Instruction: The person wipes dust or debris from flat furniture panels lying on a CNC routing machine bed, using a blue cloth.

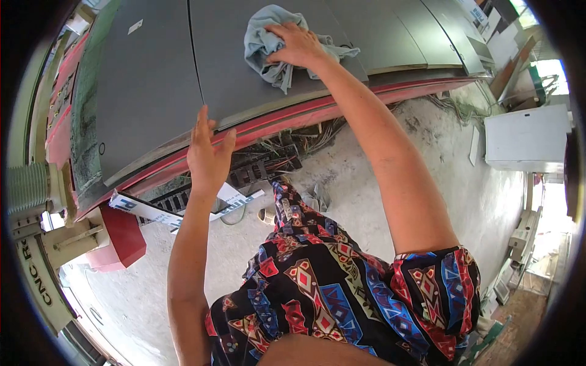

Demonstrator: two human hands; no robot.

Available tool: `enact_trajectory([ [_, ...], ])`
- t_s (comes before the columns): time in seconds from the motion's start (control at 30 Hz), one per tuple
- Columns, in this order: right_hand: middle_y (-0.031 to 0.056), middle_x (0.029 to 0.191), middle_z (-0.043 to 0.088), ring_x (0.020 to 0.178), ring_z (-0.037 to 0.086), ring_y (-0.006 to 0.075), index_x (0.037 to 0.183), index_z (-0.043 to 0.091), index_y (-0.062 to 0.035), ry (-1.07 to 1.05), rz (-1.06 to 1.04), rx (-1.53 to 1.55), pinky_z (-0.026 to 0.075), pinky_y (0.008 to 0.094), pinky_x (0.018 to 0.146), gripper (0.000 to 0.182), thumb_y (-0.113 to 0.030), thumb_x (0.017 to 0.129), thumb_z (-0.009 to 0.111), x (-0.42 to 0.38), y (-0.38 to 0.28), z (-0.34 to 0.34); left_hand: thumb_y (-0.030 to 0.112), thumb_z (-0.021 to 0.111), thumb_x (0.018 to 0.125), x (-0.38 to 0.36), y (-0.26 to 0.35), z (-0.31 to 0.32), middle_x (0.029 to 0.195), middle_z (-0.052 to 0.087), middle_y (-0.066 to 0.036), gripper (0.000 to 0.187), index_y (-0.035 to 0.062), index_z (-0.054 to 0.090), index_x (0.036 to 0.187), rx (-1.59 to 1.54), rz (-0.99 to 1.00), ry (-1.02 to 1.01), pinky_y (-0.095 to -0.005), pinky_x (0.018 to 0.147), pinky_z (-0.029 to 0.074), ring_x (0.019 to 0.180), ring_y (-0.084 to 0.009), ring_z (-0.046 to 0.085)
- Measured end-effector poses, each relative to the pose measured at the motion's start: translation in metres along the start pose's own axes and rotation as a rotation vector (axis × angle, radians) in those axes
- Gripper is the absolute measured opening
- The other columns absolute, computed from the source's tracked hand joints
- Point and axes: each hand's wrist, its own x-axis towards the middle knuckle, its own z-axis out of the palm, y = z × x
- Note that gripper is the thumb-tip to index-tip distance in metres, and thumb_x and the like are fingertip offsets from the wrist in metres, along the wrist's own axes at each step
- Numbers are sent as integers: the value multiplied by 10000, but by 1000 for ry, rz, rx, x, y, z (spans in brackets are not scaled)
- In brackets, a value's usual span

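Far left: ribbed grey hose (27,186), a machine arm lettered CNC (38,293), and a dark red block (122,238) close to the floor. Next, a wide dark grey panel (140,79) lying flat, small white label (135,26) near its far side, dark ring (102,147) near its left edge. Left hand (209,155) stands at the near edge, by the seam with the next panel: fingers loosely apart, thumb out, nothing in the grasp. Whether its fingertips touch the panel, cannot tell. Below it, a white strip with blue lettering (143,207) and a black cable chain (268,169), both under the red edge rail (274,125). Right of the seam, a second grey panel (226,55) carries the light-blue cloth (259,46), bunched, lying well in from the near edge, one tail trailing right. Right hand (298,47) is on top of it, fingers curved into the folds, thumb set off to the near side; cloth held between palm and panel. Judgement: the step in hand looks like wiping this second panel, contact already made. The next move would seem to call for even downward pressure and a sliding stroke, folds kept gathered under the palm, the trailing tail kept from snagging at the edge. Farther right, more grey panels (390,33); beyond, a white cabinet (528,134) over the concrete floor (366,195).
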Motion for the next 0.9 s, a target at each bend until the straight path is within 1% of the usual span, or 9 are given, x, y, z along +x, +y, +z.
enact_trajectory([
  [0.17,106,1274,467,1246,395,318,1301,456,-309,-30,26,25,275,462,1035,766,-428,598,736,-5,-8,1,232,674,788,7,-5,9,1130,530,-203,611,-9,433,1295,183,67,-9,-392,866,452,1000,-335,560],
  [0.27,113,1310,429,1270,355,326,1317,434,-297,-71,42,8,255,456,1051,799,-434,594,745,-5,-19,-2,228,680,772,6,-21,18,1156,507,-224,610,-17,444,1278,318,218,138,-395,861,454,1002,-358,558],
  [0.37,129,1343,381,1289,316,330,1330,415,-266,-61,-3,-1,231,463,1061,840,-470,590,755,-2,-29,2,173,656,772,-1,-14,19,1207,456,-232,599,-26,409,1279,269,108,123,-427,883,447,1087,-423,482],
  [0.47,148,1328,405,1282,334,326,1312,443,-231,-67,-117,-33,239,476,1049,842,-495,580,763,0,-46,8,101,614,800,-4,-11,20,1218,460,-224,583,-10,365,1315,79,16,139,-397,853,472,1060,-353,527],
  [0.57,157,1297,444,1256,378,329,1292,471,-211,-108,-328,3,275,493,1022,841,-482,558,780,-8,-75,9,37,535,846,-7,-27,32,1229,462,-181,542,34,331,1348,-426,-119,250,-361,800,487,1009,-253,548],
  [0.67,146,1264,473,1219,421,313,1261,508,-199,-212,-648,120,312,484,1002,734,-337,583,754,-19,-95,18,36,488,878,-4,-23,34,1212,470,-133,493,73,341,1347,-803,-369,432,-336,811,468,996,-185,517],
  [0.77,108,1227,504,1187,452,286,1196,572,-193,-303,-910,257,337,453,986,595,-157,611,677,-34,-104,16,60,487,888,-4,-27,49,1182,482,-115,472,110,356,1339,-909,-330,707,-338,853,448,1007,-203,511],
  [0.87,95,1215,510,1179,449,286,1191,579,-202,-428,-1078,359,342,462,977,636,-89,573,677,-37,-90,20,90,506,886,-17,-23,68,1174,490,-120,459,93,367,1323,-1027,-469,898,-358,908,428,1050,-222,507],
  [0.9,98,1215,512,1181,448,283,1191,581,-203,-446,-1123,395,338,460,980,644,-86,566,676,-36,-84,21,121,489,894,-20,-20,73,1178,499,-128,425,72,380,1302,-1102,-533,889,-375,914,429,1065,-234,510],
])
